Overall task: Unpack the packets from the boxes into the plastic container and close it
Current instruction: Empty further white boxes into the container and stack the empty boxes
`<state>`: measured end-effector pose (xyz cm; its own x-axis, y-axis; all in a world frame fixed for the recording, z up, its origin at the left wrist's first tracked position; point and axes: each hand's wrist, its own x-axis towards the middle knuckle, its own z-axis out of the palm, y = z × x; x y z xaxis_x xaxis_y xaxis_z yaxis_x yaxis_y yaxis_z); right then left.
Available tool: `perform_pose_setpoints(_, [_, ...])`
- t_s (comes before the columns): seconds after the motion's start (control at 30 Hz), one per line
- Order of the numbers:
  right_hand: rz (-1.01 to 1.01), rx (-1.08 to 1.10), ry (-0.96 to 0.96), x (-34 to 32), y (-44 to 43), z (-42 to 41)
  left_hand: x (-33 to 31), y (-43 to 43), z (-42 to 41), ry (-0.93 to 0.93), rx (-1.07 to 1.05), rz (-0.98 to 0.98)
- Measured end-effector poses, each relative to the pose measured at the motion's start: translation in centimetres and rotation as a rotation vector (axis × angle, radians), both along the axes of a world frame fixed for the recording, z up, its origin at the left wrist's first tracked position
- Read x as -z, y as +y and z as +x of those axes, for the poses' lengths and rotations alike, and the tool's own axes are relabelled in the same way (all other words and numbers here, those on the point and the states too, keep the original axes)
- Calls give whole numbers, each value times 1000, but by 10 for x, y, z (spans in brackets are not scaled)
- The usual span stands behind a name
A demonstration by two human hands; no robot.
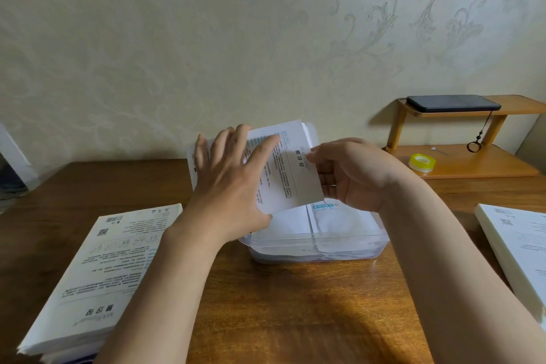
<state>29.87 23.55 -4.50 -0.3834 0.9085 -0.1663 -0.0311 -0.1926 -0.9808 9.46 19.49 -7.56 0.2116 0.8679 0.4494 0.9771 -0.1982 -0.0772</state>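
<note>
White box (291,168) is held just above the clear plastic container (348,241), mid-frame, long axis approx 12-to-6, leaning a bit to 11. R hand (351,174) at its 3 o'clock edge pinches it, thumb on top, fingers under. L hand (227,183) at 9 lies flat on the face, fingers spread; can't tell if thumb hooks under. Packets (342,221) already lie in the container directly below, so contents prob drop straight down. Flat printed boxes (103,269) at 8, more boxes (520,245) at 4, tape roll (422,161) at 2.
</note>
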Motion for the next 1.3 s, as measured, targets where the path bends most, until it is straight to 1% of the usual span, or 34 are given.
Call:
perform_pose_setpoints(0.13, [-29, 3, -78, 6, 4, 2, 2, -1, 6, 34, 14, 8])
perform_pose_setpoints(0.23, [9, 8, -115, 10, 6, -1, 2, -1, 9, 37, 22, 11])
perform_pose_setpoints(0.43, [100, -64, -91, 11, 7, 1, 1, -1, 10, 39, 27, 2])
perform_pose_setpoints(0.57, [98, 50, -59, 11, 7, -1, 0, 0, 10, 23, 24, -11])
perform_pose_setpoints(0.67, [89, 91, -55, 11, 7, -1, 0, 0, 10, 10, 30, -15])
perform_pose_setpoints(0.8, [68, 94, -49, 13, 9, -1, 0, -1, 9, 2, 33, -19])
perform_pose_setpoints(0.97, [41, 15, 24, 17, 13, -1, 0, -1, 9, 1, 33, -22])
perform_pose_setpoints(1.1, [28, 75, 34, 15, 12, -1, -1, 0, 7, -18, 33, -21])
perform_pose_setpoints(1.3, [59, 116, 107, 12, 8, -3, -1, 1, 0, -75, 26, -24])
